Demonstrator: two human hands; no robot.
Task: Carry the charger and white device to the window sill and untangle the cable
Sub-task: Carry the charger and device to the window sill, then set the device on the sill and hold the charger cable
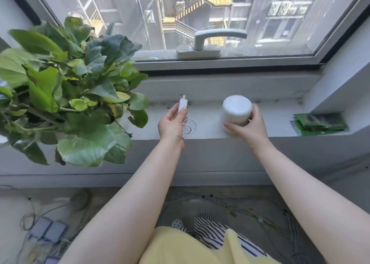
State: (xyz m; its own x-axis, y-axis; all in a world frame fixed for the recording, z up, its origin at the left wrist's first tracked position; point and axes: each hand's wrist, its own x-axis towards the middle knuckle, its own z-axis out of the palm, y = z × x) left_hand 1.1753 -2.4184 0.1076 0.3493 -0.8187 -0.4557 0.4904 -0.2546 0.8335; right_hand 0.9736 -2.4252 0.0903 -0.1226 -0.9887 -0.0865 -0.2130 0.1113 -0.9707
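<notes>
Grey window sill (206, 121) runs across in front of us, with the closed window right behind it and a pale window handle (208, 41) sitting on the lower frame, lever pointing right. Outside we can see buildings and a yellow staircase through the glass. Big leafy plant (66, 91) takes up the left side, its leaves hanging over the sill edge, and over on the far right of the sill there's a little stack of green packets (320, 123)

Both our arms are stretched out over the sill. Our left hand (172, 123) has the white charger (182, 104) pinched between thumb and fingers, prongs pointing away from us toward the window, held near the sill (we can't really tell if it's touching the surface or just above it). The thin white cable (189, 126) hangs out of that same hand in a small loop just to the right of the palm, over the sill

Our right hand (248, 127) is wrapped around the white device (237, 111), a short round cylinder standing upright, fingers curled round its right side and thumb along the bottom front. It looks like it's resting on the sill, well to the right of the charger, with bare sill between the two

Down below there's a floor with loose wires all over it, some bluish flat things at the lower left, and our yellow top and striped trousers at the bottom edge
</notes>
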